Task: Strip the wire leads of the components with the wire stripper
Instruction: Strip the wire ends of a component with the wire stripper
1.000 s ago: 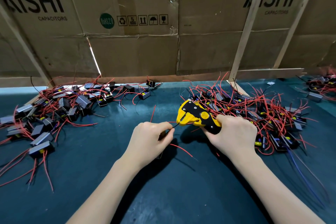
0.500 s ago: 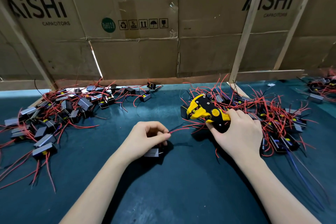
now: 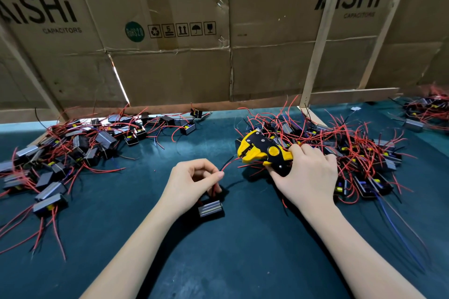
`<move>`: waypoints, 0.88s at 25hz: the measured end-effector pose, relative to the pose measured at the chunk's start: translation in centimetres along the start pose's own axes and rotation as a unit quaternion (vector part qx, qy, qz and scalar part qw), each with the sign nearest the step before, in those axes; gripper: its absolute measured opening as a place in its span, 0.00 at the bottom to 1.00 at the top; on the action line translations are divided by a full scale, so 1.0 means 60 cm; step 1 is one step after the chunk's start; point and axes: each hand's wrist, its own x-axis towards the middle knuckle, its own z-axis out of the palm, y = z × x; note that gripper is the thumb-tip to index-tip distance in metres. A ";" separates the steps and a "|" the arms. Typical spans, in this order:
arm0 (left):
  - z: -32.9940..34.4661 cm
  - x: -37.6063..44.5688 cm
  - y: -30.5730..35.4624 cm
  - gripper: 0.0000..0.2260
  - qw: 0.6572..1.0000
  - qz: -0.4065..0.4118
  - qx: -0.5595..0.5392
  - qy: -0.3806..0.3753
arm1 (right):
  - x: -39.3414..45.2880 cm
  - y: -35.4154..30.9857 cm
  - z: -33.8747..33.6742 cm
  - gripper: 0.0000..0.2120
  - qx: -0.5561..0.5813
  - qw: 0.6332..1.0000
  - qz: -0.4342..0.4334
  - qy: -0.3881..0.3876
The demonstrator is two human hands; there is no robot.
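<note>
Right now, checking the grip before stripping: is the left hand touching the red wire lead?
Touching. The head view shows the left hand pinching the red wire lead between thumb and fingertip.
</note>
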 end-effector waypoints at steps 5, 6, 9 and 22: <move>0.000 -0.003 0.003 0.07 1.000 0.009 -0.009 -0.003 | 0.001 0.003 0.000 0.26 -0.011 1.000 0.006 -0.009; 0.000 -0.003 0.002 0.07 1.000 0.008 -0.005 -0.003 | 0.001 0.003 0.000 0.26 -0.009 1.000 0.004 -0.007; 0.000 -0.002 0.001 0.07 1.000 0.006 0.011 0.000 | 0.001 0.000 -0.002 0.25 0.003 1.000 -0.004 0.006; 0.004 -0.004 0.000 0.07 0.999 0.009 0.033 -0.002 | 0.004 -0.014 -0.019 0.23 0.002 0.999 -0.011 -0.050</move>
